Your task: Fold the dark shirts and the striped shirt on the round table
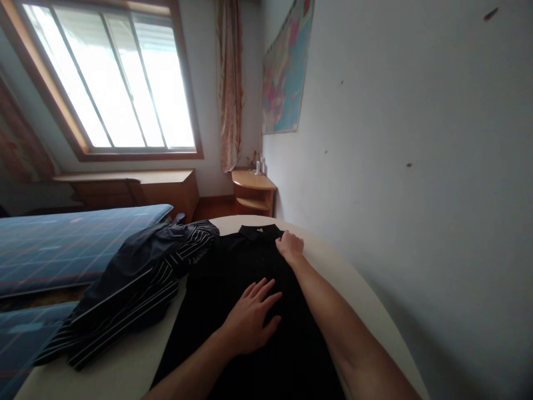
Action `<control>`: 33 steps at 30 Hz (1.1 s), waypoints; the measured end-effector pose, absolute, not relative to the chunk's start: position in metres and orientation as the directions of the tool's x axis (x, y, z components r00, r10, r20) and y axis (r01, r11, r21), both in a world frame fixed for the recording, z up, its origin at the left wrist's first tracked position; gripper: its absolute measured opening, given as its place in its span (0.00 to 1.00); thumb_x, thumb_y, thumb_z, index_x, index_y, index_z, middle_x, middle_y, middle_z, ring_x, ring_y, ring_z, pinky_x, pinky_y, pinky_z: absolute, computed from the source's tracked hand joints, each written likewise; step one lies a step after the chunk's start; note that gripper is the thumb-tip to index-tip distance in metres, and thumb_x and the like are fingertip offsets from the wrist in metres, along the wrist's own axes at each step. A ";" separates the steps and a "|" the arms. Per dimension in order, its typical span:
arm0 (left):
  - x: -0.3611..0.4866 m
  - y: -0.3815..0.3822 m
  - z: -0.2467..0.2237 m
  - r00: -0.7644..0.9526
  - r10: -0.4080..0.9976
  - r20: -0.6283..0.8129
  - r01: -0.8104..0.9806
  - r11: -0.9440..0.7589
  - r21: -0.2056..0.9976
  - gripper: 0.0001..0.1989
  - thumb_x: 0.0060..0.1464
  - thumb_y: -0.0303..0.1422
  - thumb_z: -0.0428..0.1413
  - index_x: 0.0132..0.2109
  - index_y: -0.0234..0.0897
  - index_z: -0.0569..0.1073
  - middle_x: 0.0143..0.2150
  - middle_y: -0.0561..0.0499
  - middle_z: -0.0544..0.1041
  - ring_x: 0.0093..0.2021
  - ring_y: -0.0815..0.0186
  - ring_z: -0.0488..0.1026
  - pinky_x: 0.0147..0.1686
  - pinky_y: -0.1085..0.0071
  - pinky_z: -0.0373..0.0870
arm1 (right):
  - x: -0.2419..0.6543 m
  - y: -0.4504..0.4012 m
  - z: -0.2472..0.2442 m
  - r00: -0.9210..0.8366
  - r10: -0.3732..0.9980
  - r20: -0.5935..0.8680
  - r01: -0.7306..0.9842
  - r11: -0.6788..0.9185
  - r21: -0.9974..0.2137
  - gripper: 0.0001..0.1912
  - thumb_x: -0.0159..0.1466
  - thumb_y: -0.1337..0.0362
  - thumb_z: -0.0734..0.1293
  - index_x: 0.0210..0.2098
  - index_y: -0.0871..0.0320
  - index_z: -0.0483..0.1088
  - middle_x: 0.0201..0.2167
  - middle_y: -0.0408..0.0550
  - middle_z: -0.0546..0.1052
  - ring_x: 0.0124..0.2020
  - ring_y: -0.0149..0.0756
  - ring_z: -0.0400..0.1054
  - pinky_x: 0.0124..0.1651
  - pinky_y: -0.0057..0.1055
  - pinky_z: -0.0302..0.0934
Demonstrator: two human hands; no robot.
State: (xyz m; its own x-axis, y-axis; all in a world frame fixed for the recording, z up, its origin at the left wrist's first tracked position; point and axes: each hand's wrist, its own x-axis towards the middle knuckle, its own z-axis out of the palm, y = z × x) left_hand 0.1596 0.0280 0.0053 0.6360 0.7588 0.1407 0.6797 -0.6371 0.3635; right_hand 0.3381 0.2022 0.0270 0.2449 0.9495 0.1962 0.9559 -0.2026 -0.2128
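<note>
A black collared shirt (233, 266) lies spread over a pale round table (366, 300), its collar pointing away from me. My left hand (252, 319) rests flat on the middle of the shirt, fingers spread. At the shirt's right shoulder, beside the collar, my right hand (290, 244) is closed with the fingers curled on the black cloth. The lower end of the shirt runs out of view beneath my forearms.
Dark striped clothing (137, 283) lies in a heap on the table's left side. Beyond it is a bed with a blue checked cover (83, 239). A corner shelf (254, 180) stands past the table, and a white wall (416, 222) rises at right.
</note>
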 end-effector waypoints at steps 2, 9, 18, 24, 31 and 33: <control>0.160 0.028 0.006 0.633 0.761 0.142 0.680 -0.634 0.368 0.27 0.61 0.40 0.53 0.67 0.46 0.63 0.73 0.46 0.54 0.72 0.52 0.49 0.68 0.49 0.49 | 0.339 0.203 0.029 0.244 0.937 0.250 0.954 -0.186 -0.236 0.17 0.68 0.60 0.57 0.49 0.63 0.70 0.43 0.61 0.79 0.45 0.46 0.74 0.49 0.40 0.59; 0.161 0.026 0.008 0.603 0.782 0.158 0.700 -0.614 0.365 0.29 0.58 0.37 0.55 0.66 0.44 0.64 0.73 0.45 0.52 0.72 0.51 0.49 0.68 0.49 0.50 | 0.332 0.206 0.022 0.131 0.954 0.269 0.963 -0.058 -0.263 0.20 0.71 0.56 0.53 0.53 0.60 0.68 0.52 0.59 0.74 0.53 0.46 0.67 0.54 0.41 0.56; 0.164 0.025 0.008 0.587 0.801 0.115 0.735 -0.588 0.339 0.31 0.58 0.37 0.54 0.67 0.45 0.62 0.74 0.48 0.50 0.73 0.53 0.46 0.69 0.50 0.46 | 0.327 0.210 0.003 0.162 0.984 0.079 0.968 -0.143 -0.205 0.32 0.71 0.51 0.51 0.67 0.63 0.57 0.69 0.61 0.55 0.68 0.54 0.48 0.66 0.53 0.39; 0.163 0.025 0.006 0.595 0.794 0.125 0.728 -0.598 0.334 0.30 0.58 0.38 0.54 0.67 0.46 0.61 0.74 0.49 0.50 0.73 0.53 0.46 0.69 0.50 0.46 | 0.325 0.204 0.015 0.194 0.939 0.284 0.962 -0.125 -0.245 0.20 0.68 0.59 0.59 0.55 0.62 0.67 0.54 0.64 0.74 0.57 0.51 0.63 0.57 0.45 0.51; 0.163 0.025 0.011 0.592 0.799 0.103 0.730 -0.586 0.351 0.31 0.57 0.37 0.54 0.67 0.45 0.62 0.74 0.49 0.49 0.73 0.53 0.45 0.70 0.50 0.45 | 0.327 0.214 0.027 0.210 0.945 0.252 0.949 -0.135 -0.284 0.16 0.67 0.66 0.58 0.53 0.59 0.65 0.41 0.56 0.79 0.46 0.43 0.74 0.51 0.39 0.56; 0.163 0.025 0.011 0.593 0.799 0.101 0.728 -0.586 0.357 0.31 0.57 0.37 0.54 0.67 0.45 0.62 0.74 0.49 0.49 0.73 0.53 0.45 0.70 0.50 0.45 | 0.326 0.216 0.026 0.201 0.942 0.268 0.955 -0.127 -0.269 0.18 0.67 0.67 0.57 0.55 0.58 0.64 0.42 0.56 0.79 0.45 0.43 0.74 0.49 0.38 0.57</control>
State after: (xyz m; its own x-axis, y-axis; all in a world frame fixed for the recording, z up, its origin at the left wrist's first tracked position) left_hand 0.1632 0.0248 0.0113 0.5933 0.7986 0.1013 0.7277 -0.5859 0.3566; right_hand 0.3264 0.2163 0.0264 0.2009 0.9422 0.2681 0.9547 -0.1270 -0.2691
